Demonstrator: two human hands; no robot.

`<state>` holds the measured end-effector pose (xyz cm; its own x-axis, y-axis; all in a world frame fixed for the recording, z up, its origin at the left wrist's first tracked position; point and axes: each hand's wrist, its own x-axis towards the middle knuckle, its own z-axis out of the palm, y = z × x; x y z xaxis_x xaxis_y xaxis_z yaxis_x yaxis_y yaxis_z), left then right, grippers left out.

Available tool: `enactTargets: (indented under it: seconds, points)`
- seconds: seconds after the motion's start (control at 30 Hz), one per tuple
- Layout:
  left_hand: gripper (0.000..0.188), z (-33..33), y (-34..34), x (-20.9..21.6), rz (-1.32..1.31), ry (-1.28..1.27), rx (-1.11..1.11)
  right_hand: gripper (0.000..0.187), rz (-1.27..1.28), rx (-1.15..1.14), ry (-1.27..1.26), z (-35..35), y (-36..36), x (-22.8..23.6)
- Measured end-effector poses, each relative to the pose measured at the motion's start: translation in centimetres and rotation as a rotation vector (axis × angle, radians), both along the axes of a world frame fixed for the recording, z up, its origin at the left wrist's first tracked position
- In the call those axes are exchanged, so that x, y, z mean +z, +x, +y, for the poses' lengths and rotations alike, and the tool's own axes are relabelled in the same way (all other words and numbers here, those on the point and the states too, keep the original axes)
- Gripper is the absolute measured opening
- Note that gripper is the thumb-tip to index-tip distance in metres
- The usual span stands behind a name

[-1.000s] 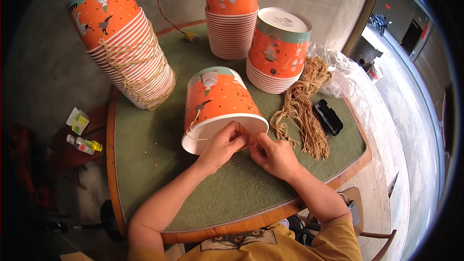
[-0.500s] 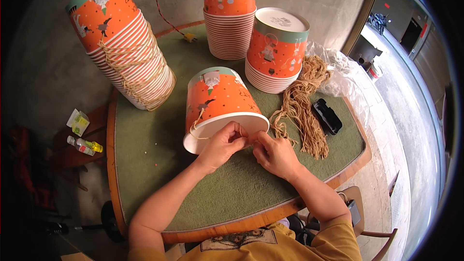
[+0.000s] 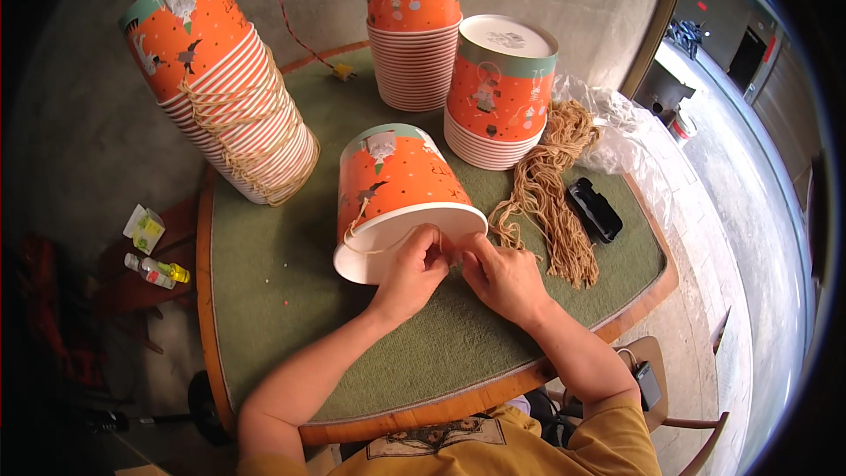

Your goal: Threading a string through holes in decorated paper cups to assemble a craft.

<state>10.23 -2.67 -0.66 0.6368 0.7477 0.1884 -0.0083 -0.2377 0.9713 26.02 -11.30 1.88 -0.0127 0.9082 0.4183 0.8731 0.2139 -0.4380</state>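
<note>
An orange paper bucket with a green band lies on its side, its white-rimmed mouth facing me. Tan cord comes through the bucket's left side and runs across the mouth to my left hand. That hand is closed in a pinch on the cord, just inside the mouth. My right hand is closed too, its curled fingers against the right part of the rim. The fingertips of both hands meet there, and what the right ones pinch is hidden.
Nested bucket stacks stand left, far middle and right; tan cord winds round the left one. A cord bundle, black case and clear plastic bag lie right on the green-topped table. A yellow plug lies behind.
My left fingers have shifted slightly, and more of the cord shows across the bucket's mouth. The right hand has barely moved; the view has shifted a little.
</note>
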Motion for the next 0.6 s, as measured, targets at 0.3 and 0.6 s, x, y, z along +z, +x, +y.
enactTargets:
  seconds: [0.3, 0.6]
  points:
    - [0.018, -0.6, 0.5, 0.0, -0.007, 0.279, 0.108, 0.023, -0.005, -0.058, -0.016, 0.1, -0.4, 0.1]
    - [0.02, -0.5, 0.4, -0.8, -0.036, 0.112, 0.077, 0.028, 0.082, -0.042, -0.152, 0.1, -0.3, -0.1]
